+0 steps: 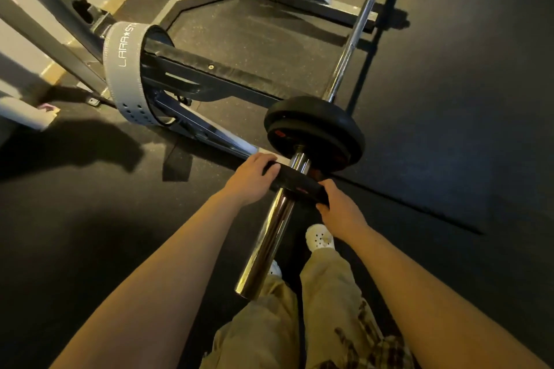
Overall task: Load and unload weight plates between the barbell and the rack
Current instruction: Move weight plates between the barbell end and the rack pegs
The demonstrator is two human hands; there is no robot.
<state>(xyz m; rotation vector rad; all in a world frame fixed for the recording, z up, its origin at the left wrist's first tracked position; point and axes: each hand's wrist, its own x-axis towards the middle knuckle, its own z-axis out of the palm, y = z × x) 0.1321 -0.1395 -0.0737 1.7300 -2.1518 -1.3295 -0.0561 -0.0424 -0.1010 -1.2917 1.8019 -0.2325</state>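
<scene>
Both hands, left (254,178) and right (340,208), grip a small plate (295,181) by opposite rims, on the sleeve (269,237) just outboard of the big plates (317,133) (rigid, probably light).

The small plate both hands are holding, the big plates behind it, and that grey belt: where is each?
small plate (295,181), head view, top edge between the hands
big plates (317,120), head view, upper rim
grey belt (124,69), head view, outer face

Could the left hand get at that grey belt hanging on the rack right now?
Probably not as things stand: the left hand and the right hand both grip the small plate on the barbell sleeve, and the grey belt hangs well off to the left.
</scene>
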